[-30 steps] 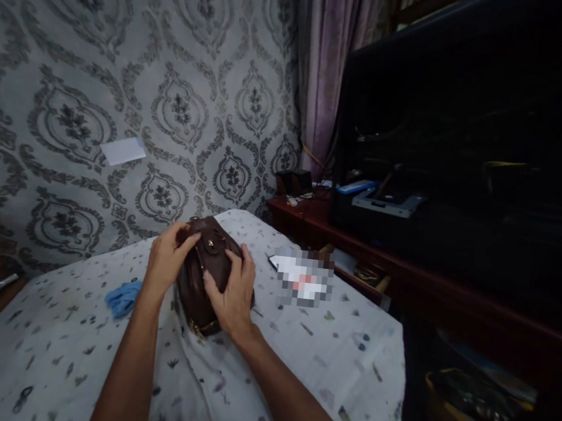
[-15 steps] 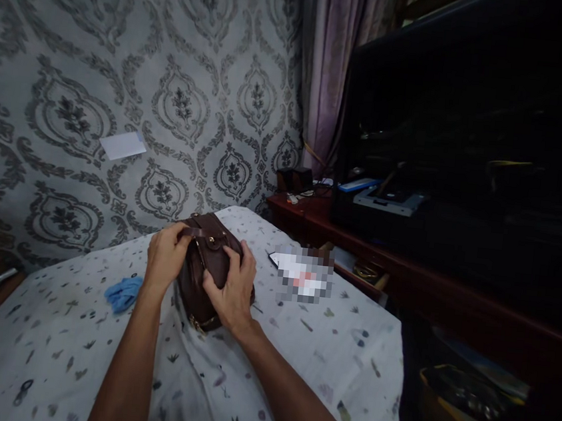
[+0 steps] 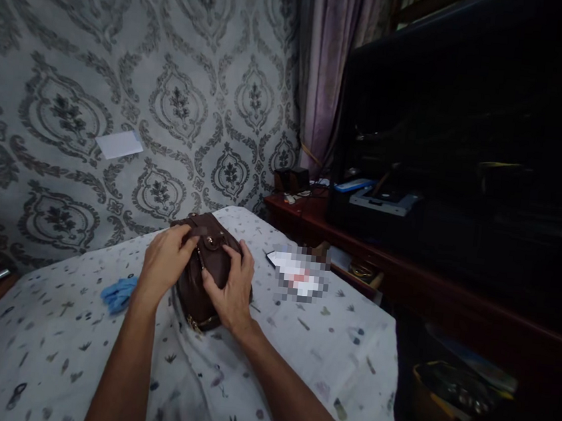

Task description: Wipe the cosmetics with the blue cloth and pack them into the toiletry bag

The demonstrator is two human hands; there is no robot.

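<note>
A dark brown handbag (image 3: 195,296) with gold-coloured metal fittings lies on the white patterned cloth. My left hand (image 3: 162,262) is at its upper left side, thumb and fingers closed on a short brown strap (image 3: 200,231) near the round metal stud. Across the bag's right side my right hand (image 3: 233,292) is curled, thumb on top and fingers along the far edge, gripping it. A gold chain or clasp (image 3: 195,324) shows at the bag's near end. Left of my left forearm sits a crumpled blue cloth (image 3: 118,295).
A flat phone-like thing (image 3: 299,274), its face blurred out, lies right of the bag. Beyond it stand a dark red desk (image 3: 310,220) with an open drawer (image 3: 361,282) and a large black screen (image 3: 459,135). Patterned wallpaper (image 3: 176,106) rises behind.
My left hand has shifted slightly and turned over the strap, which now lies lower against the bag. My right hand keeps its hold. The view has moved a little.
</note>
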